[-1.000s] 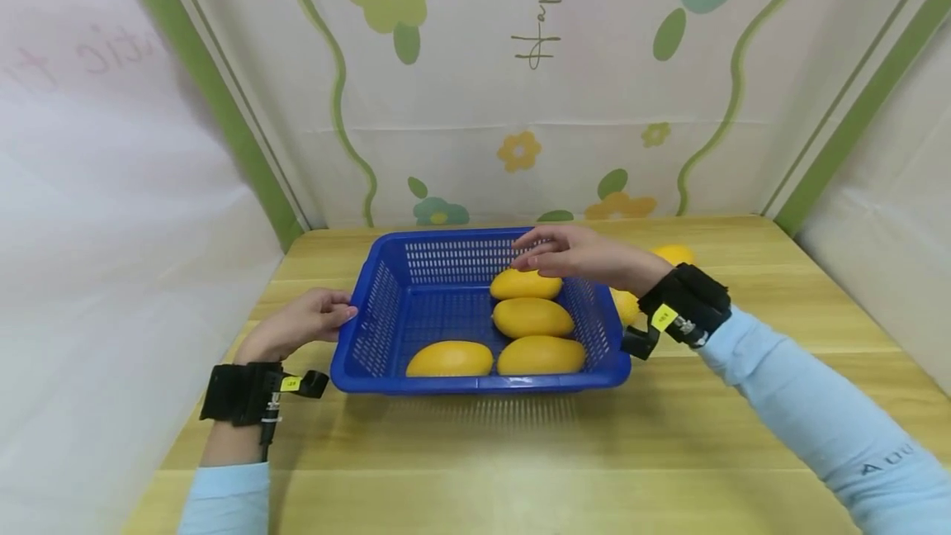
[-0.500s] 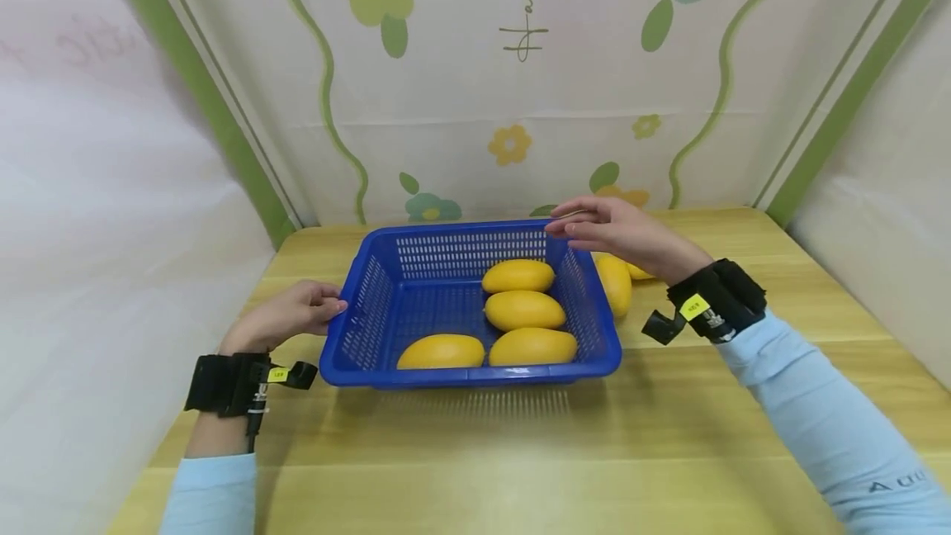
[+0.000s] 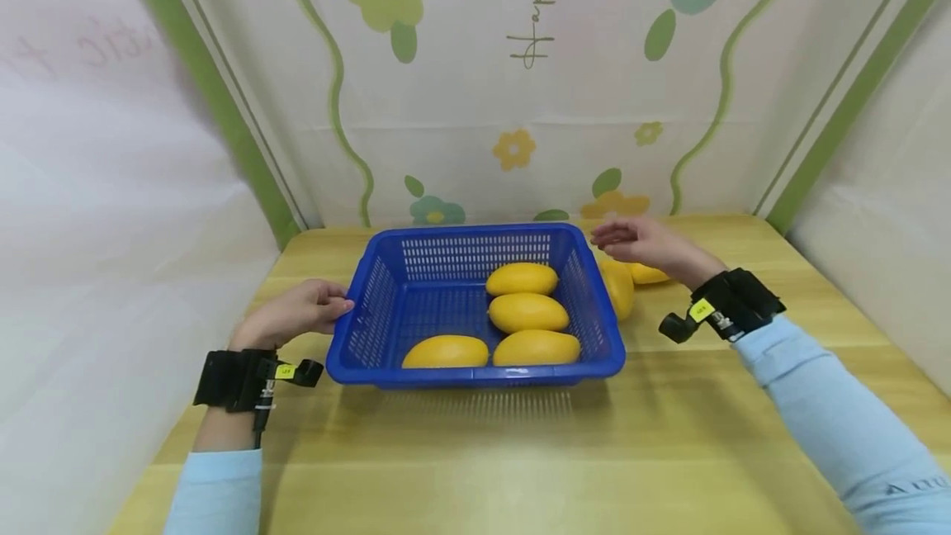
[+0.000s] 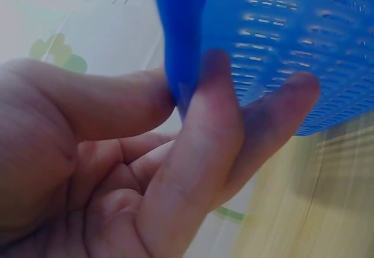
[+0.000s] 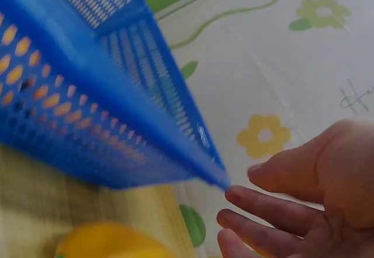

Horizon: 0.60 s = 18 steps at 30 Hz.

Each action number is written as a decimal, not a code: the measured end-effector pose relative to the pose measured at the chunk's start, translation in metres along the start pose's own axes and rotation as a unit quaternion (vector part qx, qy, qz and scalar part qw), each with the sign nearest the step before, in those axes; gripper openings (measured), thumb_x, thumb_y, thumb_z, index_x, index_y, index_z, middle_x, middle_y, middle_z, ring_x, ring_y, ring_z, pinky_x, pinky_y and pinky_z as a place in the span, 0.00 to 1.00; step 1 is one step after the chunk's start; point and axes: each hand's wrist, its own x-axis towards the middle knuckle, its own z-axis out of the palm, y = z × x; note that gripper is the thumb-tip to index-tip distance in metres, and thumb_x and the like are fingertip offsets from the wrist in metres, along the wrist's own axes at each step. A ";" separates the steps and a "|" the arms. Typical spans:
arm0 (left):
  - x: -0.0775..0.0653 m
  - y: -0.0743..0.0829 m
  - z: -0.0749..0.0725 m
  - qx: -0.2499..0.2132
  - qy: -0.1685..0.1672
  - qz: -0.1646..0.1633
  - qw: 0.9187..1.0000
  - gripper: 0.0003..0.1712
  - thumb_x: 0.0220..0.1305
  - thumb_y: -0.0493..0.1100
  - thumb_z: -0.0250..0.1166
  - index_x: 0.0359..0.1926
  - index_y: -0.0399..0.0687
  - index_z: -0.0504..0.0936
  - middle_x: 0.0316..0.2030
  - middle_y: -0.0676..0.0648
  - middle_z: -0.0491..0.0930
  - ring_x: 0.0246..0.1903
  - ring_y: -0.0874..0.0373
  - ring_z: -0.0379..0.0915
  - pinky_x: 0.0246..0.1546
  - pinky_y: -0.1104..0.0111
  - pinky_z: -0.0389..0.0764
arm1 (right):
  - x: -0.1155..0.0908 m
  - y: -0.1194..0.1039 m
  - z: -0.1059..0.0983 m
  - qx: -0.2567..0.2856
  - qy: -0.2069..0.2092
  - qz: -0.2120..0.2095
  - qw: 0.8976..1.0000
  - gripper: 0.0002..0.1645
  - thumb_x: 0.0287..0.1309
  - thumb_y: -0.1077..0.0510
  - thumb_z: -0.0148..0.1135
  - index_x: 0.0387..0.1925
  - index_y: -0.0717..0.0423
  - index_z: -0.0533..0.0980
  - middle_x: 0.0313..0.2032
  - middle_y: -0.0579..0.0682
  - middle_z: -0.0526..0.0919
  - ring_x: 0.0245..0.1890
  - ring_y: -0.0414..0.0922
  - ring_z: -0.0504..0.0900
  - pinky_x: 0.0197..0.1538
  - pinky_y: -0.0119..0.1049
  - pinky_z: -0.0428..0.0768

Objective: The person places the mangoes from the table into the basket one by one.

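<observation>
My left hand (image 3: 297, 314) pinches the left rim of a blue plastic basket (image 3: 475, 376); in the left wrist view, thumb and fingers lie on either side of the rim (image 4: 182, 42). Several yellow mangoes are in the basket: one mango (image 3: 446, 352) at the front middle, the others stacked in a column along the right side, such as the middle mango (image 3: 528, 313). My right hand (image 3: 642, 244) hangs just beyond the basket's back right corner, fingers loosely bent and holding nothing. Below it lies a loose mango (image 3: 618, 291), with another mango (image 3: 648, 274) partly hidden behind.
Everything stands on a light wooden table (image 3: 475, 469). A white cloth with printed flowers (image 3: 513, 89) rises directly behind the basket, and white cloth walls (image 3: 111, 271) close off both sides. Each wrist wears a black camera strap.
My right hand has moved right, from above the mangoes in the basket to outside its right rim. My left hand stays on the left rim, and the mangoes in the basket keep their places.
</observation>
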 end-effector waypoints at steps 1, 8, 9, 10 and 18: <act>-0.001 0.000 0.000 -0.001 0.001 0.000 1.000 0.22 0.78 0.36 0.47 0.63 0.21 0.66 0.47 0.36 0.84 0.45 0.53 0.85 0.51 0.61 0.87 | 0.001 0.004 -0.001 -0.020 -0.005 0.000 1.000 0.26 0.72 0.65 0.51 0.69 0.65 0.65 0.68 0.67 0.69 0.70 0.63 0.66 0.70 0.56 0.72; 0.001 0.001 0.001 0.000 0.001 0.015 1.000 0.21 0.78 0.37 0.49 0.62 0.23 0.68 0.48 0.36 0.83 0.46 0.52 0.84 0.52 0.60 0.86 | 0.002 0.020 -0.012 -0.056 -0.024 -0.005 0.998 0.23 0.66 0.73 0.52 0.61 0.64 0.71 0.67 0.67 0.69 0.70 0.65 0.66 0.66 0.56 0.76; 0.001 0.001 0.002 -0.002 0.002 0.016 1.000 0.21 0.78 0.37 0.49 0.62 0.23 0.68 0.48 0.36 0.83 0.46 0.52 0.84 0.52 0.59 0.86 | 0.001 0.021 -0.013 -0.065 -0.021 -0.012 0.998 0.21 0.65 0.73 0.53 0.59 0.65 0.71 0.66 0.67 0.71 0.69 0.65 0.67 0.65 0.56 0.77; 0.001 0.001 0.002 -0.005 0.002 0.018 1.000 0.21 0.78 0.37 0.49 0.62 0.23 0.68 0.48 0.36 0.83 0.46 0.51 0.84 0.53 0.59 0.86 | 0.001 0.023 -0.013 -0.085 -0.017 -0.023 0.996 0.20 0.64 0.74 0.54 0.57 0.65 0.72 0.65 0.67 0.72 0.68 0.66 0.68 0.65 0.57 0.77; 0.002 -0.012 0.012 -0.022 -0.005 0.018 1.000 0.21 0.78 0.37 0.49 0.62 0.23 0.69 0.45 0.38 0.85 0.44 0.51 0.85 0.50 0.60 0.87 | -0.010 0.052 0.012 -0.283 -0.044 -0.121 0.950 0.37 0.47 0.82 0.55 0.60 0.58 0.77 0.60 0.62 0.80 0.62 0.66 0.74 0.61 0.63 0.77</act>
